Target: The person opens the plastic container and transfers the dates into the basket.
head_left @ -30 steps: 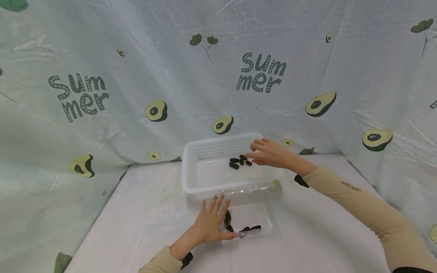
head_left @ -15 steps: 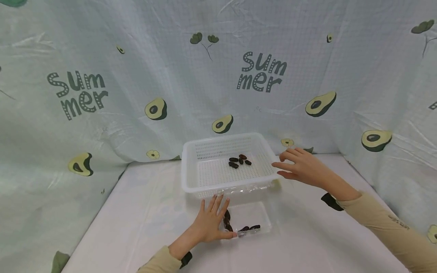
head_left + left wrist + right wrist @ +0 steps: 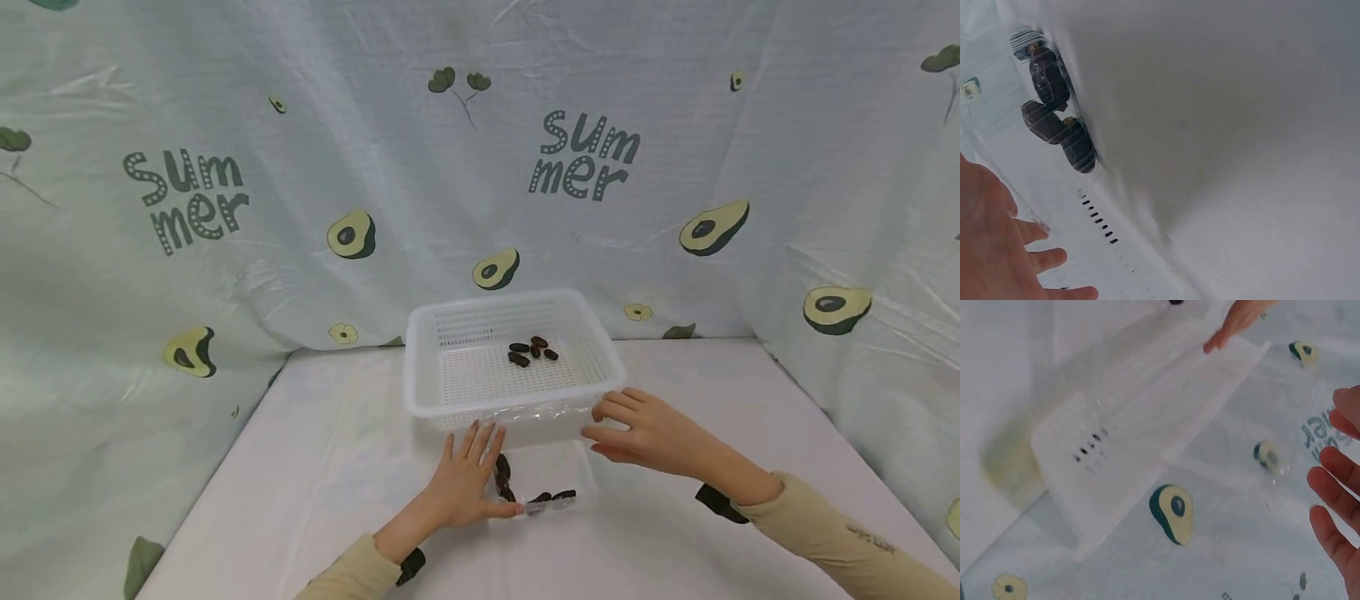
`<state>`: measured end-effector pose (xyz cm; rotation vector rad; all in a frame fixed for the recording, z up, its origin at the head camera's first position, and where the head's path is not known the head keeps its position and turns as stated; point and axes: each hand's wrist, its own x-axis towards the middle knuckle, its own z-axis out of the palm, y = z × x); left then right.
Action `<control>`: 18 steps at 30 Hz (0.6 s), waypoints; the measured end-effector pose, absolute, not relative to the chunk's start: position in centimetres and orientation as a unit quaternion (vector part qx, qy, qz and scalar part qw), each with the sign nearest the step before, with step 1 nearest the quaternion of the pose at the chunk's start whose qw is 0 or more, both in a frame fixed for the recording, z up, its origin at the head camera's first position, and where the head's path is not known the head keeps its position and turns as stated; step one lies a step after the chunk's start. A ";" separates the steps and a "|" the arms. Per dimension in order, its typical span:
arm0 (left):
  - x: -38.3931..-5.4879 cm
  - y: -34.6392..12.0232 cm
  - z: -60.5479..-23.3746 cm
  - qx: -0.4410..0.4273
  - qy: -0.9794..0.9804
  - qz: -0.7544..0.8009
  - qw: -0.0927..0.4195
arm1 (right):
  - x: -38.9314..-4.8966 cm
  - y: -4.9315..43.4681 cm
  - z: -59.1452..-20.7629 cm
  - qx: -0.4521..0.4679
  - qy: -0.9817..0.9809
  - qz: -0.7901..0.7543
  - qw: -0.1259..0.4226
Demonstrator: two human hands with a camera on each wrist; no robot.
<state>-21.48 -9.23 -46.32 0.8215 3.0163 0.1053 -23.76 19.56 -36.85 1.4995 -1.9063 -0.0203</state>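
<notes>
A clear plastic box [image 3: 543, 471] lies on the table with several dark brown dates [image 3: 503, 479] along its left and front sides. My left hand [image 3: 461, 483] is spread along the box's left side, its thumb reaching to the front left corner. In the left wrist view, dates [image 3: 1050, 78] show through the clear plastic. Just off the box's back right corner is my right hand [image 3: 637, 433], with bent fingers and nothing in its grasp. A shiny clear plastic edge [image 3: 536, 413] rises behind the box, between the hands.
Behind the box stands a white perforated basket [image 3: 411, 367] holding several more dates [image 3: 519, 360] on its bottom. A hanging curtain [image 3: 405, 167] printed with avocados closes off the back and sides of the white table [image 3: 330, 467].
From over the basket's right side, my right hand has drawn back to the right, then come forward and down beside the clear box. My left hand stays in place.
</notes>
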 end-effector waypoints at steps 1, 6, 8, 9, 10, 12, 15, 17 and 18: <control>-21.5 -9.2 -46.3 0.262 0.964 0.035 0.007 | -23.7 19.2 -37.3 0.583 -0.736 -0.008 0.345; -21.5 -9.4 -46.1 0.265 0.963 0.051 0.022 | -24.0 17.4 -39.9 0.605 -0.732 0.004 0.315; -21.5 -9.5 -46.0 0.269 0.961 0.058 0.029 | -24.3 16.7 -41.0 0.613 -0.728 0.003 0.306; -21.5 -9.6 -45.8 0.271 0.960 0.062 0.032 | -24.5 16.4 -41.5 0.615 -0.728 -0.001 0.302; -21.5 -9.7 -45.7 0.274 0.959 0.065 0.033 | -24.6 16.0 -42.0 0.618 -0.727 -0.004 0.299; -21.6 -9.8 -45.5 0.278 0.958 0.065 0.030 | -25.0 15.4 -42.8 0.621 -0.725 -0.015 0.296; -21.7 -9.9 -45.2 0.281 0.958 0.059 0.023 | -25.5 14.6 -43.6 0.620 -0.726 -0.032 0.295; -21.8 -10.0 -45.2 0.283 0.958 0.052 0.021 | -25.7 14.0 -44.0 0.619 -0.725 -0.046 0.298; -21.8 -10.0 -45.3 0.284 0.957 0.049 0.021 | -25.7 13.8 -44.1 0.619 -0.724 -0.053 0.299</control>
